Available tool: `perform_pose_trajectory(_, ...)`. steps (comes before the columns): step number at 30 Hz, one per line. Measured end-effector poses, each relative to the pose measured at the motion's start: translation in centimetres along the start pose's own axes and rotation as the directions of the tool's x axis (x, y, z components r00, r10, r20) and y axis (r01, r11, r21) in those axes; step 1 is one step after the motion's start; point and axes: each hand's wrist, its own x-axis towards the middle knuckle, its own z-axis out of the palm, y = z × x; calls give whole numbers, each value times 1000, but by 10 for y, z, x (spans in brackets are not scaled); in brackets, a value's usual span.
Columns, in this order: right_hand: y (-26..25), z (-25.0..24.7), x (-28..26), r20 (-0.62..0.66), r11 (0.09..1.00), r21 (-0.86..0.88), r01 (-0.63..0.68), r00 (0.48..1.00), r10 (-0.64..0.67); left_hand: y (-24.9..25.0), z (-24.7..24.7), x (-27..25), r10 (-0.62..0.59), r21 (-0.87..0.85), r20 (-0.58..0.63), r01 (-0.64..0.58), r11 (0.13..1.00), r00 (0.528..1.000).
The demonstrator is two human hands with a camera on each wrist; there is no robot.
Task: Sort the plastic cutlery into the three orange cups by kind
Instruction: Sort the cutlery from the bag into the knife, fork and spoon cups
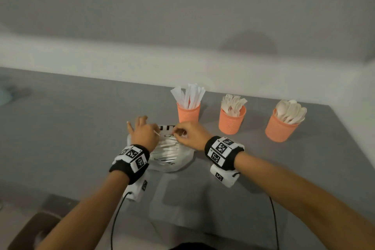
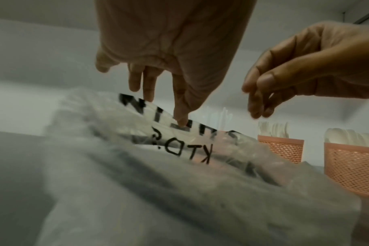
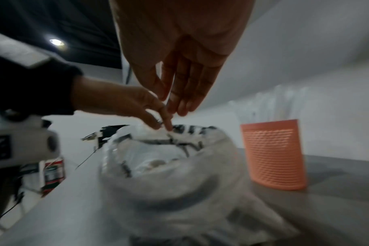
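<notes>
A clear plastic bag (image 1: 170, 154) lies on the grey table (image 1: 60, 138) just in front of the person, crumpled, with black lettering near its far edge. White plastic cutlery (image 1: 165, 151) shows through its film as a bundle of pale handles; which kinds these are cannot be told.

Both hands work at the bag's far rim, at about 12 o'clock from its middle. The left hand (image 1: 143, 133) hangs over the rim with its fingers pointing down; in the left wrist view one fingertip presses the lettered film while the others stay spread and fairly straight, so it touches the bag rather than clasping it. The right hand (image 1: 189, 135) sits just beside it at 3 o'clock, fingers bunched toward the thumb above the rim. A thin white piece shows between the two hands in the head view, but whether the right hand pinches it, or the film, cannot be told.

Beyond the bag stand three orange cups in a row running from 1 o'clock out toward 3 o'clock. The nearest, the knife cup (image 1: 188, 113), is packed with upright white knives and stands close to the right hand. Next comes the fork cup (image 1: 231, 121), full of white forks with tines up. Farthest right, well apart from the bag, the spoon cup (image 1: 281, 128) holds white spoons, bowls up. All three have a mesh-like textured wall and stand upright.

A black band with white marker blocks wraps each wrist, and black cables trail from them toward the person.
</notes>
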Motion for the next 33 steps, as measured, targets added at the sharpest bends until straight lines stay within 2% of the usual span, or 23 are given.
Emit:
perform_pose_trajectory(2, -8, 26, 6, 120, 991, -134, 13, 993, 3, -11, -3, -5, -51, -19, -11, 51, 999, 999)
perform_pose_trajectory(4, -7, 48, 11, 197, 969, -241, -57, 975, 106, -22, -3, -10, -113, -76, 17, 114, 991, 993)
perform_pose_trajectory(7, 4, 68, 16, 286, 923, -364, -127, 927, 240, -37, 0, -18, -176, -225, 159, 209, 952, 971)
perform_pose_trajectory(10, 13, 82, 17, 297, 828, -547, -120, 897, 327, -43, 5, -23, -163, -297, 293, 252, 921, 942)
perform_pose_trajectory(12, 15, 86, 18, 243, 731, -671, -127, 893, 378, -40, 7, -22, -104, -314, 319, 208, 926, 942)
perform_pose_trajectory(15, 17, 85, 23, 164, 635, -754, -168, 888, 430, -32, 4, -20, 2, -357, 321, 119, 926, 947)
perform_pose_trajectory(17, 20, 85, 26, 139, 607, -779, -156, 901, 411, -30, 2, -17, 71, -398, 310, 62, 915, 948)
perform_pose_trajectory(20, 25, 89, 30, 169, 563, -825, -56, 925, 341, -28, -2, -12, 142, -445, 304, 9, 895, 942)
perform_pose_trajectory(22, 27, 91, 34, 207, 576, -817, -20, 922, 326, -28, -4, -10, 161, -452, 306, -5, 892, 938)
perform_pose_trajectory(27, 24, 73, 47, 208, 763, -636, -114, 927, 311, -43, -13, -1, 116, -504, 234, 18, 864, 965)
perform_pose_trajectory(33, 24, 69, 59, 195, 853, -494, -170, 934, 299, -49, -16, 10, 88, -519, 216, 38, 854, 972)
